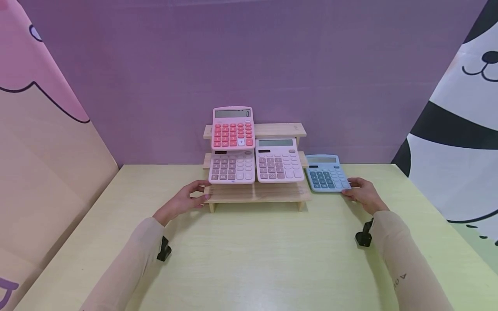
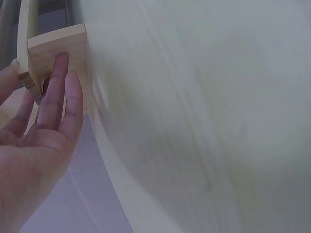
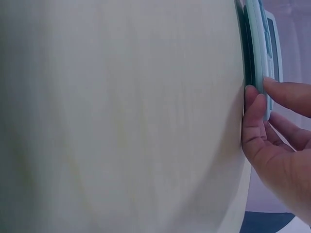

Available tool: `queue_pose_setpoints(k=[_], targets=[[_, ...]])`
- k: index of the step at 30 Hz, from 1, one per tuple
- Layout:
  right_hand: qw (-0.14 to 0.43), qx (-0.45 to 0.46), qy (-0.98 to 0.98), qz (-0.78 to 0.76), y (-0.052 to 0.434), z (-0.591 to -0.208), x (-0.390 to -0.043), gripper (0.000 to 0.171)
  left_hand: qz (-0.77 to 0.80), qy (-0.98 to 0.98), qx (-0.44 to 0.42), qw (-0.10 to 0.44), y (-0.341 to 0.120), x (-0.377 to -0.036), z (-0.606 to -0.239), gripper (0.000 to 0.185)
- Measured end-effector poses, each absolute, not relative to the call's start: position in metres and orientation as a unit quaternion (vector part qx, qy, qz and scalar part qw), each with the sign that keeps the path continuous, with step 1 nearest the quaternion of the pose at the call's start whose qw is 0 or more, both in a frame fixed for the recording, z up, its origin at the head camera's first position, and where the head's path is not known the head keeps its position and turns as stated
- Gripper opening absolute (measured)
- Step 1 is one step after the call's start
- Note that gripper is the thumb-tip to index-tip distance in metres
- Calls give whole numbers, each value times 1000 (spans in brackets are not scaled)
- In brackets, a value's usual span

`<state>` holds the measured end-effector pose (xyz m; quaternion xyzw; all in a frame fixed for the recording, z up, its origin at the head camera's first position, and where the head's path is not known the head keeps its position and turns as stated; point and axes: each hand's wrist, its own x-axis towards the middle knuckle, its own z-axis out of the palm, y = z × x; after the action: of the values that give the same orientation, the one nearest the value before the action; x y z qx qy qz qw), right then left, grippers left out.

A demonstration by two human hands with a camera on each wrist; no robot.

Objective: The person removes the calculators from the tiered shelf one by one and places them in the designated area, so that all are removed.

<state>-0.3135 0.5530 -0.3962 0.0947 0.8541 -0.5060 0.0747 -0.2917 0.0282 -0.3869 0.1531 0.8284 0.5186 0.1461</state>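
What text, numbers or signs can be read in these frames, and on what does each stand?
"0": display of the red-keyed calculator on the wooden rack.
"+": its white key.
Key legends on the two pink calculators and the blue calculator: too small.
Print on the right sleeve: blurred, unreadable.

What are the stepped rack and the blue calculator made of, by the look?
Stepped rack: seemingly pale unfinished wood, with faint grain and square-cut matte boards. Blue calculator: probably moulded plastic, with a smooth uniform casing, rounded corners and raised darker keys.
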Motion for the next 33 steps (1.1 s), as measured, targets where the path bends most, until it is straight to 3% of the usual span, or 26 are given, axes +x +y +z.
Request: queue_pose_setpoints(k=[33], targets=[[86, 83, 859, -499, 561, -386, -307, 64, 526, 824, 155, 146, 28, -293, -389, 51]])
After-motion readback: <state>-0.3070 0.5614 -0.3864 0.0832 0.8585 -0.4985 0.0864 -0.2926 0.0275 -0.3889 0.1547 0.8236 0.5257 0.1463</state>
